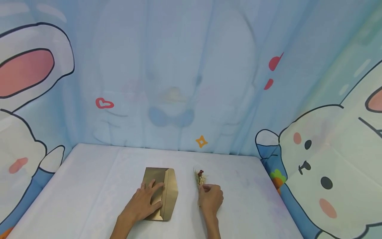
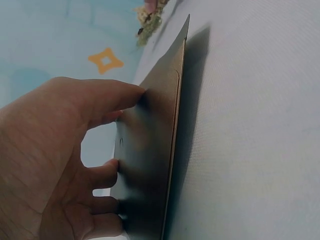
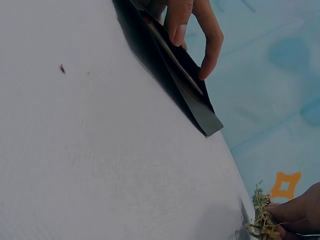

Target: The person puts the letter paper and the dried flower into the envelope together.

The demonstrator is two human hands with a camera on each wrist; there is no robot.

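Observation:
A gold envelope lies on the white cloth, its flap unfolded toward the right. My left hand rests on it with fingers spread, thumb near the flap's fold. In the left wrist view, the fingertips touch the face of the envelope and do not curl round its edge. To the right, my right hand pinches a small bunch of dried flowers between thumb and fingers. Its dark red and pale heads point away from me; the hand partly covers the stems. The right wrist view shows the flowers at the lower corner.
A white cloth covers the table. Behind the far edge hangs a light blue curtain printed with cartoon rabbits. A tiny dark speck lies on the cloth in the right wrist view.

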